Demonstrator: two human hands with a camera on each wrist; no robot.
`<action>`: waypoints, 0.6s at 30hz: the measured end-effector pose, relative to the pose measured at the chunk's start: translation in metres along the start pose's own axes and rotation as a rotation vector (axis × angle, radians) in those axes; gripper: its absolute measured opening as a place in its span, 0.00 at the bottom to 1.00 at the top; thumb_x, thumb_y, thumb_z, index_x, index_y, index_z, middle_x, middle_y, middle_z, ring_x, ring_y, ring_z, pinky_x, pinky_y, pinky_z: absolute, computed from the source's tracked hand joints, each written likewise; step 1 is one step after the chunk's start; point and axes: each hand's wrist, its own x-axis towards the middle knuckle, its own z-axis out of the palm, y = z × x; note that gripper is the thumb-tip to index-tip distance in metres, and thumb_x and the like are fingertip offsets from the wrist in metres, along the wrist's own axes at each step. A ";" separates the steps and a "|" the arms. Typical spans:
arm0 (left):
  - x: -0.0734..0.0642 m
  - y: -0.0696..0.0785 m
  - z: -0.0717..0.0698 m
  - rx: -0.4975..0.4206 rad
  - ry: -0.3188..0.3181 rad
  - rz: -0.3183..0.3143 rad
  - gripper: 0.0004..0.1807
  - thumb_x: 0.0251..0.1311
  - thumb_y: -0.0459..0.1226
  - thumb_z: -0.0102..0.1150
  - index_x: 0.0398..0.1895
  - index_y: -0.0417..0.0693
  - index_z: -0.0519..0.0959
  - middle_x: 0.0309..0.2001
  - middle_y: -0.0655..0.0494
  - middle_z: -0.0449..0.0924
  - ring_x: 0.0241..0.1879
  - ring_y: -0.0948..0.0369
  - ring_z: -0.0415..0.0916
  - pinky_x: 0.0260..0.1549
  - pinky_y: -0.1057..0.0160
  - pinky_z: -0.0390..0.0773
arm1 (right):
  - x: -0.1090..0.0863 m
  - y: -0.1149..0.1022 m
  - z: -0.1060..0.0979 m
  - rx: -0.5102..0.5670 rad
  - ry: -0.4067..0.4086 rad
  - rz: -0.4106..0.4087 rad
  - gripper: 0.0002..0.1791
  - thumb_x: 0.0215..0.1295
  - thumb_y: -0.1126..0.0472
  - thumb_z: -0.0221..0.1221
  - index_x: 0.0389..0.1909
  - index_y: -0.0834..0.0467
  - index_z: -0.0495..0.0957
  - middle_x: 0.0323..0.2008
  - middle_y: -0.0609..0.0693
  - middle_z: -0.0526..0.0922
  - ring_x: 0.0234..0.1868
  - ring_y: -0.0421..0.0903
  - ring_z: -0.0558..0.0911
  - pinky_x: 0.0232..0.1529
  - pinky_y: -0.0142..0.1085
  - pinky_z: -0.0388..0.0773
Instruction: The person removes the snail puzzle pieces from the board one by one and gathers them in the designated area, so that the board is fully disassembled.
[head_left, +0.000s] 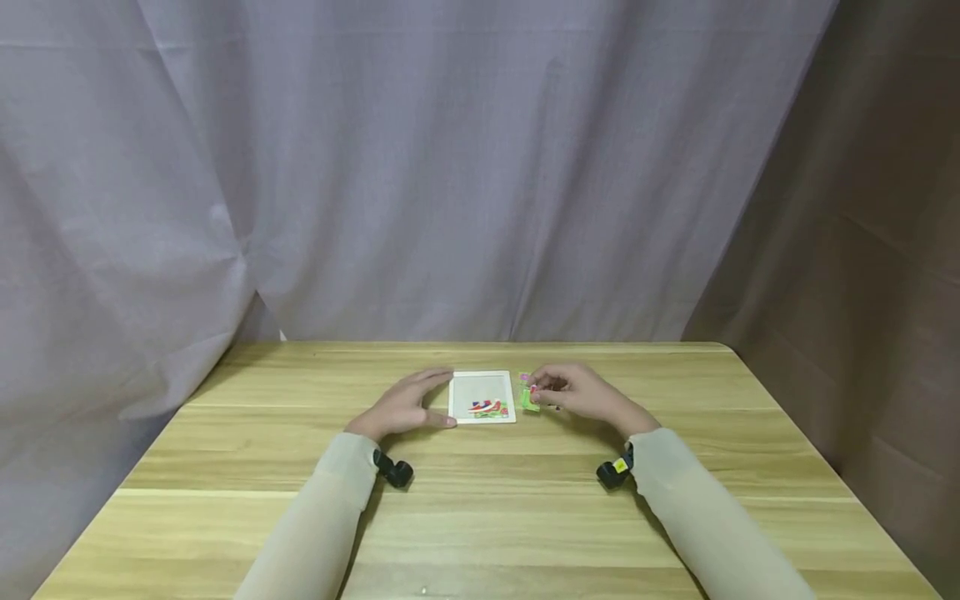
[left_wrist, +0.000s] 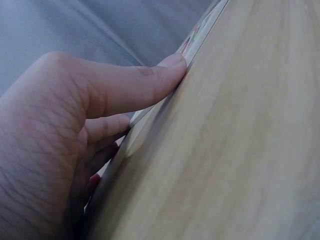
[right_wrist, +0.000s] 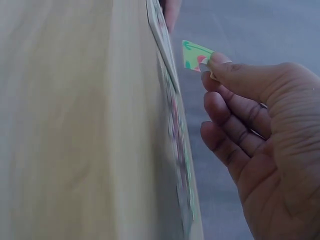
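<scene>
A white-rimmed puzzle tray (head_left: 487,421) lies flat on the table, with several colourful pieces (head_left: 491,408) in its near right part. My left hand (head_left: 405,404) rests at the tray's left side, thumb at the near corner and fingers stretched toward the far corner. In the left wrist view the thumb (left_wrist: 145,85) touches the tray's edge. Just right of the tray, my right hand (head_left: 581,390) pinches a green puzzle piece (right_wrist: 192,54) with red marks between thumb and index finger. The right wrist view has this piece raised above the table, other fingers loosely bent.
Loose puzzle pieces (right_wrist: 181,150) lie on the table to the tray's right, partly hidden under my right hand in the head view. The wooden table (head_left: 480,517) ends at a grey curtain (head_left: 420,183) behind. A darker curtain (head_left: 862,292) hangs along the right side.
</scene>
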 end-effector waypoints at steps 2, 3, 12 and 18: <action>-0.001 0.001 -0.001 -0.002 -0.002 -0.001 0.55 0.63 0.57 0.75 0.89 0.45 0.65 0.89 0.41 0.61 0.88 0.36 0.59 0.87 0.26 0.55 | -0.007 0.004 -0.004 0.002 -0.005 0.002 0.10 0.77 0.62 0.71 0.53 0.60 0.91 0.41 0.47 0.95 0.41 0.37 0.87 0.49 0.31 0.85; -0.001 0.000 -0.001 -0.002 -0.003 0.000 0.55 0.64 0.57 0.75 0.89 0.45 0.65 0.89 0.41 0.61 0.88 0.36 0.59 0.87 0.26 0.55 | -0.009 0.006 -0.006 0.003 -0.009 0.002 0.09 0.77 0.62 0.71 0.52 0.60 0.91 0.40 0.47 0.95 0.41 0.37 0.86 0.48 0.31 0.85; 0.002 -0.002 -0.002 0.008 -0.001 0.018 0.55 0.65 0.58 0.75 0.89 0.44 0.64 0.89 0.41 0.61 0.88 0.36 0.58 0.86 0.25 0.55 | -0.012 0.004 -0.002 -0.019 -0.100 -0.043 0.09 0.75 0.61 0.73 0.51 0.59 0.93 0.46 0.52 0.96 0.44 0.37 0.89 0.47 0.30 0.86; 0.000 -0.001 0.000 -0.001 -0.002 0.014 0.55 0.65 0.58 0.75 0.89 0.44 0.64 0.89 0.41 0.61 0.88 0.35 0.58 0.86 0.25 0.55 | -0.011 0.003 0.002 -0.073 -0.116 -0.066 0.09 0.75 0.61 0.73 0.52 0.59 0.93 0.50 0.54 0.96 0.49 0.46 0.93 0.52 0.32 0.90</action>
